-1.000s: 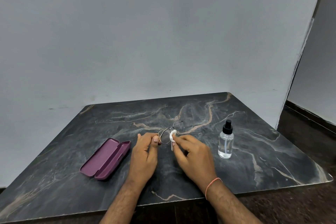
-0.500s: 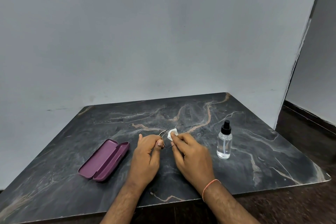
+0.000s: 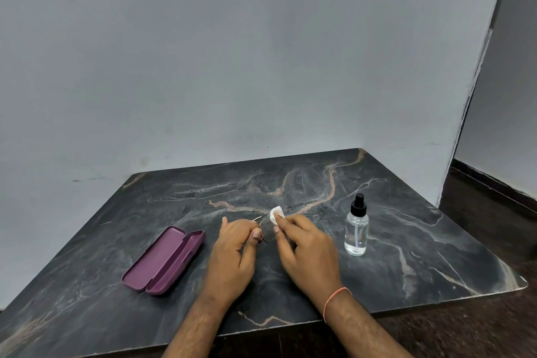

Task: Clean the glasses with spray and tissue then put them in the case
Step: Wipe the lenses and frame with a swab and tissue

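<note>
bare room, marble table (image 3: pixel 406 241), plain wall (image 3: pixel 232 67)

The glasses (image 3: pixel 267 230) are mostly hidden: only one thin-rimmed lens shows between the two hands, and the far lens lies behind the white tissue (image 3: pixel 276 214) and the fingertips. The frame's arms are too fine to trace. How much of the tissue is folded under the right hand (image 3: pixel 308 253) cannot be told. The left hand (image 3: pixel 232 259) covers its side of the frame. Both forearms are cut off by the bottom edge. The table (image 3: pixel 406 264) loses its near left corner to the picture's edge. The spray bottle's (image 3: pixel 356 229) liquid level is unclear.
</note>
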`<state>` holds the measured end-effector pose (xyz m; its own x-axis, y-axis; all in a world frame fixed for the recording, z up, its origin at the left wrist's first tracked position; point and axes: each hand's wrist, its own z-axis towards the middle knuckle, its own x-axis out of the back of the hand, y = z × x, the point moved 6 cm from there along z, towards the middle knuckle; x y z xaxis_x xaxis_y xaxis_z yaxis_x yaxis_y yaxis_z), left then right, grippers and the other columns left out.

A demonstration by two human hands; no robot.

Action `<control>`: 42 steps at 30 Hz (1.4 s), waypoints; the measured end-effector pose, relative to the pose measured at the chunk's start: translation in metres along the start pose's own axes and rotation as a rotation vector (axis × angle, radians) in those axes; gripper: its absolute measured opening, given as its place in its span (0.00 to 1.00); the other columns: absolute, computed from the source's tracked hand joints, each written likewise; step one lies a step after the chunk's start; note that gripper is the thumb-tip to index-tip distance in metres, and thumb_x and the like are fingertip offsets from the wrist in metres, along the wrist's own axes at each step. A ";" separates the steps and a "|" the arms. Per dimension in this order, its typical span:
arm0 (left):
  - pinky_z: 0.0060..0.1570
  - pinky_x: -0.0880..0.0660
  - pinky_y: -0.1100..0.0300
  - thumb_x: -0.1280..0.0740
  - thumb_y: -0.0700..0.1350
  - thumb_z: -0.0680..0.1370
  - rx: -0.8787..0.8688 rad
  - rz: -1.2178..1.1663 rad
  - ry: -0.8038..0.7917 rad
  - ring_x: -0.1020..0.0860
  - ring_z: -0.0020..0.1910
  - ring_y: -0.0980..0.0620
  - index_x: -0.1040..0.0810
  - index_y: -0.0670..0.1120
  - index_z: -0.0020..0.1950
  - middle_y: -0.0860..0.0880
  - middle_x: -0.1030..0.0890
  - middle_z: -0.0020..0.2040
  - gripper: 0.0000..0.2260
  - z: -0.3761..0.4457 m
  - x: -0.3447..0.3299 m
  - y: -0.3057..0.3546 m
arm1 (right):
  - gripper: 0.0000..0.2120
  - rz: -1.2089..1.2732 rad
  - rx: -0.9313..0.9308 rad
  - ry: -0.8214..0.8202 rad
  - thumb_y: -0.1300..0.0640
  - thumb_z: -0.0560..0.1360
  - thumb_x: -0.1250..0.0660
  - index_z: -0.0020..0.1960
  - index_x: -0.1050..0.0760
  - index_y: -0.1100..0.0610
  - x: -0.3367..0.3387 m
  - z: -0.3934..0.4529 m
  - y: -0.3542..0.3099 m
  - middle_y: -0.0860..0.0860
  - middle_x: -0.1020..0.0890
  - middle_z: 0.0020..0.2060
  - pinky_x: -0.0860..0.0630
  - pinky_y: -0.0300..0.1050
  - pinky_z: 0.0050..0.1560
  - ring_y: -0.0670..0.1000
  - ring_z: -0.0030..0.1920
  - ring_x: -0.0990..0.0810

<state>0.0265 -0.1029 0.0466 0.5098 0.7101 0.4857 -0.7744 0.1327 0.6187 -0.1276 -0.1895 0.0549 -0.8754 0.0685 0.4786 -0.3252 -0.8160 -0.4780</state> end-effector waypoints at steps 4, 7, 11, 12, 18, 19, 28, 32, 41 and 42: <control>0.84 0.45 0.50 0.41 0.55 0.87 0.004 -0.029 0.018 0.17 0.52 0.55 0.17 0.52 0.52 0.58 0.16 0.47 0.15 0.001 0.002 -0.001 | 0.13 0.124 0.067 -0.050 0.51 0.82 0.30 0.65 0.14 0.46 -0.002 -0.003 -0.006 0.41 0.16 0.47 0.20 0.45 0.37 0.43 0.38 0.18; 0.85 0.44 0.47 0.41 0.55 0.87 0.007 -0.047 0.030 0.16 0.52 0.55 0.16 0.54 0.53 0.58 0.15 0.48 0.15 0.002 0.004 0.000 | 0.13 0.180 0.097 -0.064 0.52 0.81 0.28 0.65 0.14 0.45 -0.002 -0.004 -0.009 0.41 0.15 0.47 0.20 0.43 0.37 0.42 0.38 0.18; 0.83 0.39 0.38 0.40 0.53 0.86 0.018 -0.042 0.073 0.19 0.45 0.54 0.22 0.57 0.46 0.58 0.20 0.42 0.11 0.000 0.007 0.003 | 0.10 0.266 -0.049 0.031 0.49 0.84 0.28 0.63 0.12 0.45 0.004 0.002 0.001 0.41 0.17 0.43 0.23 0.43 0.37 0.45 0.36 0.20; 0.82 0.37 0.38 0.40 0.52 0.85 0.018 -0.039 0.087 0.19 0.44 0.54 0.24 0.58 0.45 0.58 0.20 0.42 0.10 0.000 0.008 0.005 | 0.10 0.262 -0.108 0.077 0.48 0.84 0.28 0.62 0.12 0.45 0.007 0.003 0.007 0.41 0.18 0.42 0.24 0.42 0.37 0.45 0.36 0.20; 0.79 0.32 0.39 0.39 0.52 0.83 0.021 -0.031 0.120 0.20 0.45 0.54 0.23 0.55 0.43 0.56 0.19 0.43 0.11 -0.002 0.013 0.008 | 0.07 0.190 -0.366 0.190 0.55 0.82 0.27 0.57 0.11 0.52 0.014 0.006 0.039 0.40 0.24 0.36 0.31 0.31 0.37 0.42 0.39 0.21; 0.78 0.30 0.39 0.39 0.53 0.83 0.022 -0.028 0.118 0.20 0.45 0.53 0.22 0.53 0.43 0.55 0.19 0.44 0.12 -0.002 0.013 0.008 | 0.08 0.178 -0.377 0.189 0.55 0.83 0.27 0.59 0.11 0.52 0.013 0.006 0.040 0.39 0.25 0.35 0.31 0.28 0.38 0.40 0.40 0.21; 0.51 0.23 0.53 0.37 0.51 0.83 -0.025 -0.054 0.096 0.21 0.46 0.52 0.20 0.50 0.44 0.56 0.20 0.43 0.11 -0.002 0.011 0.007 | 0.13 0.147 -0.425 0.034 0.51 0.83 0.29 0.66 0.14 0.47 0.000 0.008 0.047 0.39 0.16 0.50 0.27 0.31 0.44 0.41 0.46 0.18; 0.48 0.24 0.56 0.37 0.52 0.83 -0.013 -0.038 0.083 0.21 0.47 0.51 0.20 0.52 0.44 0.57 0.20 0.42 0.10 -0.001 0.010 0.004 | 0.13 0.162 -0.395 0.009 0.51 0.83 0.29 0.66 0.14 0.45 -0.001 0.008 0.043 0.39 0.16 0.48 0.21 0.40 0.46 0.42 0.45 0.18; 0.54 0.24 0.54 0.38 0.52 0.83 0.000 -0.030 0.056 0.22 0.46 0.51 0.20 0.49 0.43 0.56 0.20 0.40 0.13 0.000 0.010 0.005 | 0.11 0.153 -0.225 -0.043 0.51 0.82 0.28 0.62 0.12 0.45 -0.007 0.006 0.027 0.41 0.16 0.46 0.20 0.42 0.44 0.43 0.42 0.17; 0.57 0.24 0.52 0.38 0.52 0.83 -0.004 -0.034 0.048 0.22 0.46 0.52 0.20 0.49 0.43 0.56 0.20 0.40 0.13 -0.001 0.010 0.006 | 0.10 0.136 -0.268 -0.021 0.51 0.82 0.28 0.62 0.12 0.45 -0.005 0.007 0.032 0.42 0.16 0.44 0.22 0.40 0.42 0.43 0.41 0.18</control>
<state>0.0265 -0.0947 0.0547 0.5169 0.7377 0.4342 -0.7585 0.1596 0.6318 -0.1308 -0.2201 0.0421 -0.9104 -0.0453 0.4112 -0.2910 -0.6363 -0.7144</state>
